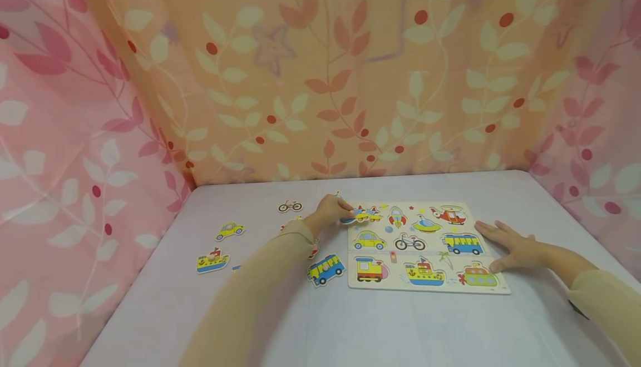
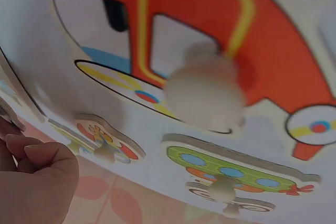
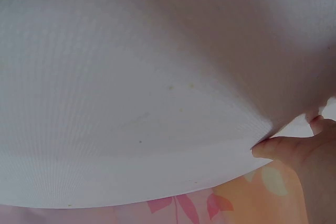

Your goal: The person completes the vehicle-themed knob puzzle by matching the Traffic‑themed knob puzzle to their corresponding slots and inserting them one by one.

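My left hand (image 1: 330, 213) pinches a small puzzle piece (image 1: 349, 221) at the upper left corner of the puzzle board (image 1: 430, 289); the fingers cover much of the piece. In the left wrist view the same hand (image 2: 39, 177) shows at the left, fingertips together on the piece's edge. My right hand (image 1: 518, 250) lies along the board's right edge with fingers spread, the thumb near the printed submarine (image 1: 478, 276). The right wrist view shows this hand (image 3: 315, 153) with its thumb at the board's edge. Pictures of vehicles cover the board.
Loose knobbed pieces lie left of the board: a bus (image 1: 325, 269), a boat (image 1: 212, 260), a car (image 1: 230, 231) and a bicycle (image 1: 290, 206). My left sleeve (image 1: 250, 289) partly hides others. A helicopter piece (image 2: 283, 56) and a submarine piece (image 2: 236, 170) show in the left wrist view.
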`<state>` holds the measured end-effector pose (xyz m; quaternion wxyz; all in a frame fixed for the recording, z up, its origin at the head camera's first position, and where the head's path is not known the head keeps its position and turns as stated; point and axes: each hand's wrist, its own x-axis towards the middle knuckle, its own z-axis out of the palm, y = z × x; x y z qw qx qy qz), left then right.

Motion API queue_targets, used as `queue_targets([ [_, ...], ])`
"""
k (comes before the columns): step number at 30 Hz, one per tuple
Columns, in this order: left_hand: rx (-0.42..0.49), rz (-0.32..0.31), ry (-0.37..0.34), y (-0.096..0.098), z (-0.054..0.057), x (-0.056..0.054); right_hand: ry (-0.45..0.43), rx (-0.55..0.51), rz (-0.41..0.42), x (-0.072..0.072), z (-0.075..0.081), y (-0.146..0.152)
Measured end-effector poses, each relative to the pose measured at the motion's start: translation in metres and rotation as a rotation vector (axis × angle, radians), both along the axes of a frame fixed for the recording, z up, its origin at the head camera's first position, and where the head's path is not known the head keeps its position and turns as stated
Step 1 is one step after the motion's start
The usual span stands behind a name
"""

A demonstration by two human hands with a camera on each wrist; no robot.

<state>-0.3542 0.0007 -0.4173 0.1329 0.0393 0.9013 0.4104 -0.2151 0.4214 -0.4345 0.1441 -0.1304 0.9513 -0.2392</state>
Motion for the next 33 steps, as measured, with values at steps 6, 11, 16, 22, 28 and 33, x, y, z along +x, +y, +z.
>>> queue_targets([
  [6,-0.006,0.012,0.027,0.012,-0.003,-0.004,0.005,0.007,-0.001,0.001,0.001,0.000],
  [11,0.010,-0.013,0.029,0.020,-0.007,-0.006,0.003,0.018,-0.006,0.001,0.001,-0.001],
  [16,0.023,-0.016,0.027,0.027,-0.007,-0.006,-0.007,0.016,-0.019,0.002,0.002,-0.002],
  [22,0.025,-0.005,-0.005,0.034,-0.006,-0.004,-0.010,0.022,-0.023,0.003,0.003,-0.003],
  [28,0.021,0.031,-0.015,0.038,-0.004,-0.004,0.000,0.023,-0.016,0.002,0.002,-0.002],
  [33,0.005,0.029,-0.036,0.040,-0.003,-0.007,-0.018,0.028,-0.024,0.001,0.002,-0.003],
])
